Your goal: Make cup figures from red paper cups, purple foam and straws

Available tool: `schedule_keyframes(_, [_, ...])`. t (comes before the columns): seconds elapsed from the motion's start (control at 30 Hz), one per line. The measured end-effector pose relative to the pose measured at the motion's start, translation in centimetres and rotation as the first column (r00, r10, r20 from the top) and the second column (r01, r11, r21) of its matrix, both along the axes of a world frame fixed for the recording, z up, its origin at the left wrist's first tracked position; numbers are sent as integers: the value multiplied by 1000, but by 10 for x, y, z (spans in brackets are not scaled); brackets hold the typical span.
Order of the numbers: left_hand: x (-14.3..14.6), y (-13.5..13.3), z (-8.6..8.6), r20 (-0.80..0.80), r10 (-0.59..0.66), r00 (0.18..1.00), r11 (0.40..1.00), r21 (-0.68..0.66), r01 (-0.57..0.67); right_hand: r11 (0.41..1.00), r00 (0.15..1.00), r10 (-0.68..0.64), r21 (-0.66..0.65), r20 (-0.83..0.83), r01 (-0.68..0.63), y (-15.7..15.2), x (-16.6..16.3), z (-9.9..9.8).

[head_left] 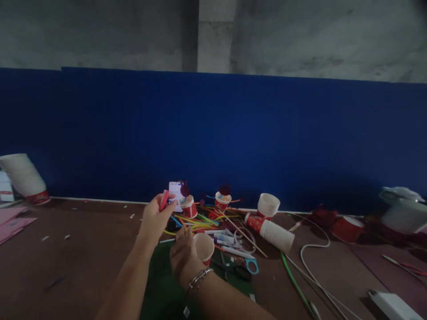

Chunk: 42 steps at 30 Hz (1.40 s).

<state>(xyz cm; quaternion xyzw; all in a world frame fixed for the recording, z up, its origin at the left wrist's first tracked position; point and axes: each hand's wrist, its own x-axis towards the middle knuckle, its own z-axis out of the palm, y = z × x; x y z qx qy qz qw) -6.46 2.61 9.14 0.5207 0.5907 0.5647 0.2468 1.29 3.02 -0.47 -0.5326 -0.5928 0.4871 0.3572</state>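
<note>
My left hand (155, 215) is closed round a small red, flat-sided object (163, 200), held up in front of the phone (175, 190). My right hand (183, 252) is lower and nearer, its fingers drawn together; a thin orange bit shows at the fingertips, but I cannot tell what it is. Right beside that hand stands a paper cup (204, 247), its open mouth facing me. Just beyond both hands, a decorated red and white cup (188, 207) carries a dark round piece. Colourful pipe cleaners (203, 221) lie around it.
A second decorated cup (222, 201) stands farther right, near a toppled stack of paper cups (275, 234). Markers (225, 238) and scissors (242, 272) lie by the green mat (156, 284). White cable (308, 246) crosses the right side; a blue partition (213, 133) closes the back.
</note>
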Motion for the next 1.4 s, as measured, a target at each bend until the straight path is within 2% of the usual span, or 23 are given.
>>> schedule_keyframes(0.07, [0, -1, 1, 10, 4, 1000, 1000, -4, -4, 976, 976, 117, 162, 184, -147, 4, -6, -5])
schedule_keyframes(0.1, [0, -1, 0, 13, 2, 1000, 1000, -3, -2, 939, 933, 159, 243, 323, -244, 4, -5, -4])
schedule_keyframes(0.13, [1, 0, 0, 16, -4, 1000, 1000, -1, 4, 905, 864, 179, 266, 470, -332, 4, -3, 1])
schedule_keyframes(0.2, [0, 1, -1, 24, -20, 999, 1000, 3, 20, 836, 720, 145, 305, 679, -456, 1, 10, 18])
schedule_keyframes(0.23, [0, 2, -2, 32, -27, 999, 1000, 3, 27, 818, 696, 93, 344, 712, -461, -1, 21, 29])
schedule_keyframes(0.27, [0, 2, -2, 37, -32, 999, 999, 2, 32, 801, 740, 35, 425, 672, -423, -2, 33, 41])
schedule_keyframes(0.33, [1, 2, -3, 29, -47, 998, 999, 3, 47, 822, 807, -26, 471, 591, -319, -4, 64, 60])
schedule_keyframes(0.37, [4, 1, -4, 15, -71, 997, 997, -1, 71, 868, 910, -14, 457, 415, -195, -4, 81, 66])
schedule_keyframes(0.4, [9, 0, -5, -6, -117, 993, 993, -20, 116, 924, 978, 22, 370, 205, -99, -3, 98, 70])
schedule_keyframes(0.43, [15, -2, -7, -30, -177, 984, 983, -49, 176, 972, 1000, 25, 235, -8, -22, -3, 115, 70])
schedule_keyframes(0.5, [33, -6, -15, -88, -349, 933, 927, -177, 330, 1000, 939, -27, -3, -342, 27, -2, 142, 64])
schedule_keyframes(0.53, [43, -8, -20, -121, -419, 900, 892, -240, 383, 997, 899, -48, -80, -435, 15, -2, 152, 58])
schedule_keyframes(0.6, [62, -11, -31, -215, -446, 869, 886, -245, 394, 984, 858, -46, -171, -512, -49, -4, 165, 46])
schedule_keyframes(0.63, [69, -12, -36, -231, -443, 866, 890, -230, 394, 984, 840, -37, -166, -541, -63, -5, 168, 41])
schedule_keyframes(0.73, [82, -15, -44, -130, -415, 900, 909, -103, 404, 990, 826, 48, -82, -561, -114, -10, 170, 35])
schedule_keyframes(0.83, [79, -15, -42, -91, -501, 861, 866, -38, 499, 987, 870, 102, -63, -483, -151, -16, 169, 41])
schedule_keyframes(1.0, [67, -14, -35, -227, -622, 750, 779, -84, 621, 976, 923, 191, -37, -335, -215, -23, 170, 54])
schedule_keyframes(1.2, [65, -11, -37, -167, -663, 729, 745, -58, 664, 971, 903, 180, -76, -390, -227, -24, 173, 55])
schedule_keyframes(1.3, [67, -10, -38, -155, -650, 744, 758, -75, 648, 972, 918, 184, -72, -350, -222, -23, 172, 53])
schedule_keyframes(1.4, [68, -10, -38, -121, -677, 726, 736, -100, 670, 972, 933, 207, -44, -293, -230, -20, 172, 51])
